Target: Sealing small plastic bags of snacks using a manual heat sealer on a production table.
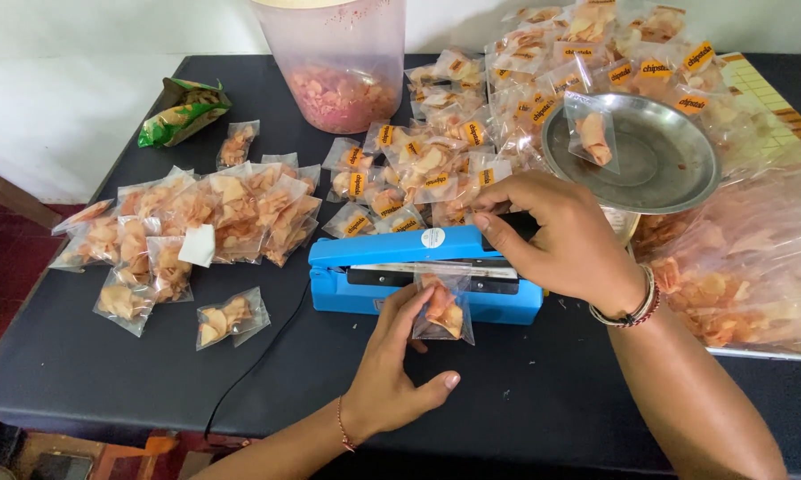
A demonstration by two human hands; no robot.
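Far left: a green snack packet (183,110) lies near the table's (107,373) back edge, with a spread of clear chip bags (196,222) in front of it.
Back middle: a clear plastic tub (338,62) holds pinkish chips.
Left hand (392,369): fingers pinched together on a small chip bag (443,307), holding its top edge in the mouth of the sealer.
Small chip bag: upright, just in front of the blue heat sealer (418,267), its open end between the bars.
Right hand (560,236): fingers closed on the sealer's upper arm, pressing on it.
Cord: a black cable (249,364) runs from the sealer toward the table's near edge.
Right: a steel bowl (667,169) holds one bag; labelled bags (596,53) pile behind it.
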